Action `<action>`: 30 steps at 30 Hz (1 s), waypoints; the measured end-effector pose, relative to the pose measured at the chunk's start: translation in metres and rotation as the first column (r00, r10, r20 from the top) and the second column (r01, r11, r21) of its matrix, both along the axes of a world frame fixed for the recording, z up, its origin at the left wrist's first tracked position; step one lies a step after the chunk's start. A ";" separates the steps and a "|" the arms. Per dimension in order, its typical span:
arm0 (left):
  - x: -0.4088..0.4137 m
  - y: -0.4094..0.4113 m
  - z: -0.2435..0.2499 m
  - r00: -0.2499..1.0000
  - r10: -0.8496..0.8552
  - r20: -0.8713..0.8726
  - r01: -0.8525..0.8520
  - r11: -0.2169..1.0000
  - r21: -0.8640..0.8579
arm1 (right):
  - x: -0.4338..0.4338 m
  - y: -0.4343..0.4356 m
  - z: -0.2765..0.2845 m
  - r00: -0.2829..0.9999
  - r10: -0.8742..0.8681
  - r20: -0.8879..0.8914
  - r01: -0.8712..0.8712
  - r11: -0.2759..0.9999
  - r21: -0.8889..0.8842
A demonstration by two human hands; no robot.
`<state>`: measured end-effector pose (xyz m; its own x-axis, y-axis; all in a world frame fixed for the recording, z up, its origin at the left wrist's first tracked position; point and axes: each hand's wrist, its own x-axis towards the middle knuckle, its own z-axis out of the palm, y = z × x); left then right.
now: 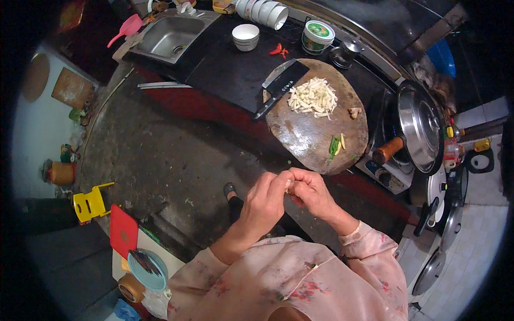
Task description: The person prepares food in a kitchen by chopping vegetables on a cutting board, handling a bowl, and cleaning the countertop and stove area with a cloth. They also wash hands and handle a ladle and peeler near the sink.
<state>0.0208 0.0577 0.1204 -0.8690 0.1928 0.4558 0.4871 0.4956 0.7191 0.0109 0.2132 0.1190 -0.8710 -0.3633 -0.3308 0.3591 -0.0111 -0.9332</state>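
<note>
My left hand (267, 196) and my right hand (311, 192) meet in front of my body, fingertips pinching a small pale piece (288, 185), perhaps garlic, mostly hidden by the fingers. Beyond them lies a round wooden chopping board (297, 140). On it are a heap of pale cut vegetable strips (313, 98), a black-bladed cleaver (286, 82) at the left edge with its handle over the rim, a knob of ginger (354, 112) at the right, and green and yellowish pieces (336, 147) near the closer edge.
Behind the board stand a white bowl (245, 38), red chillies (278, 51) and a lidded tub (318, 37). A steel sink (168, 36) is at the far left. To the right, a lidded pan (419, 124) with a wooden handle (388, 150) sits on the stove. A yellow stool (89, 205) stands at the left.
</note>
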 end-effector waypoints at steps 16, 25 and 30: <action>0.002 0.002 -0.012 0.825 -0.122 0.551 -0.221 0.828 0.514 | 0.000 -0.016 -0.003 0.991 -0.084 -0.102 0.088 0.996 0.036; -0.007 -0.008 -0.010 0.936 -0.025 0.351 -0.074 0.962 0.264 | -0.011 -0.005 -0.005 0.975 0.101 0.199 -0.081 0.991 -0.105; -0.009 -0.010 -0.002 0.928 0.124 0.350 -0.107 0.992 -0.067 | -0.010 -0.003 -0.010 0.962 0.113 0.249 -0.076 0.985 -0.154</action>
